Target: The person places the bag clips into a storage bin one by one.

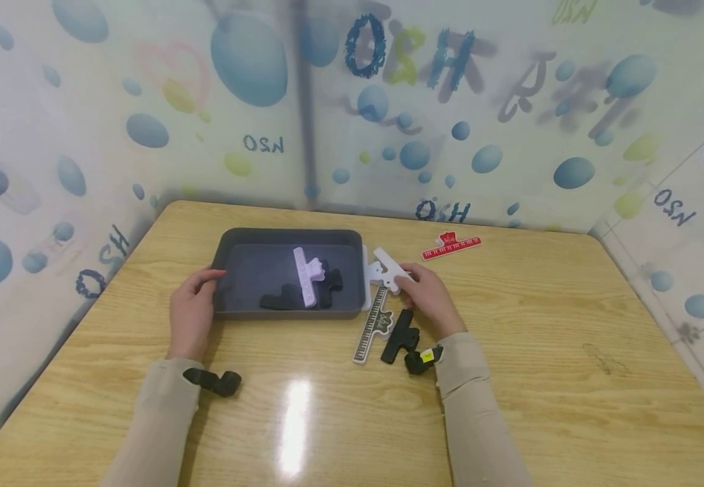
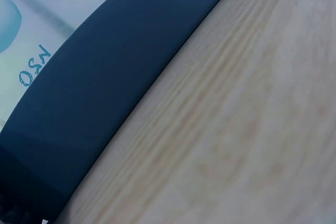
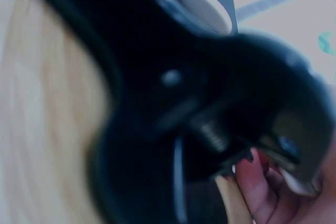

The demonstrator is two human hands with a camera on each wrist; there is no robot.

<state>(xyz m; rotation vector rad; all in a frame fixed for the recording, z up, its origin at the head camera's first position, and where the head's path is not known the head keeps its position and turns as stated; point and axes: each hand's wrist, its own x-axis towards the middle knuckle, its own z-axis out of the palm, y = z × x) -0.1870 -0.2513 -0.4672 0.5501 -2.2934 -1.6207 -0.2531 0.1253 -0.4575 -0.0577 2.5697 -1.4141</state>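
Observation:
My left hand grips the left end of a dark grey tray, fingers at its rim. The tray's outer wall fills much of the left wrist view. Just off the tray's right end, my right hand pinches a white clip. A white strip stands along the tray's right wall; whether it belongs to that clip, I cannot tell. Below lie a black-and-white keyboard-patterned clip and a black clip. That black clip looms blurred before the right wrist camera, partly hiding the fingers.
Inside the tray lie a lilac clip and black clips, partly overlapping. A red keyboard-patterned clip rests farther back on the wooden table. Patterned sheets enclose the table's back and sides.

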